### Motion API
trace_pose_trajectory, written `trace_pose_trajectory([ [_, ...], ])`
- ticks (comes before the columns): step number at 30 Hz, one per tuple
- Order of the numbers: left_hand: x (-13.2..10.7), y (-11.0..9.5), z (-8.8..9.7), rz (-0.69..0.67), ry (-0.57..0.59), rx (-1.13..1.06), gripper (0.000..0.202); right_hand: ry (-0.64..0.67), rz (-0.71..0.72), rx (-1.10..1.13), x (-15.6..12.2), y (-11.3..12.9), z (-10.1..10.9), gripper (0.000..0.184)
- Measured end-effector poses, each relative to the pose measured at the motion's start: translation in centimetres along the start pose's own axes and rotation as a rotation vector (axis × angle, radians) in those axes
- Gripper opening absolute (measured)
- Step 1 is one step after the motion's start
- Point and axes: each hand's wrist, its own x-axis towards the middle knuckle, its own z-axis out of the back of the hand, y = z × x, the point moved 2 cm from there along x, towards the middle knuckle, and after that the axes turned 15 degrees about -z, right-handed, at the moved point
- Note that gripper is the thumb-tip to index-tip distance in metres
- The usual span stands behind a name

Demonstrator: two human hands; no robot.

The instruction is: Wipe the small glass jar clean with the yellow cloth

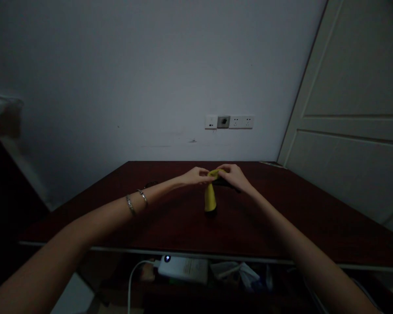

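My left grip (196, 175) and right grip (234, 176) both pinch the top of the yellow limp thing (210, 201) — it hangs over the middle of the surface (144, 218), lower end at the wood. I reckon I should keep both pinches even and pull gently — no twisting.

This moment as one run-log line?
left hand: grips top of yellow item | right hand: same | lower end: at red table
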Motion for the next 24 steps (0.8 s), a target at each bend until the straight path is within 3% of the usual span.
trace_pose_trajectory([
  [3, -1.1, -0.3, -0.8, 0.019, -0.048, -0.04, 0.049, 0.119, -0.063, 0.129, -0.1, 1.6, -0.5, 0.026],
  [6, -3.2, -0.4, 0.0, 0.152, -0.037, -0.102, 0.042, 0.287, -0.141, 0.27, -0.1, 2.7, -1.1, 0.027],
  [12, -10.6, -0.2, 4.6, 0.54, 0.238, -0.326, 0.034, 0.637, -0.139, 0.392, 0.3, 3.2, -2.9, 0.039],
  [15, -13.7, 0.4, 7.1, 0.585, 0.229, -0.335, 0.029, 0.792, -0.107, 0.367, 0.3, 3.1, -5.0, 0.046],
  [18, -16.4, 1.2, 9.1, 0.612, 0.25, -0.288, 0.027, 0.874, -0.044, 0.338, 0.3, 3.0, -7.5, 0.044],
  [24, -21.5, 3.1, 11.6, 0.838, 0.413, -0.2, 0.029, 0.891, -0.003, 0.081, 0.4, 2.2, -12.5, 0.029],
])
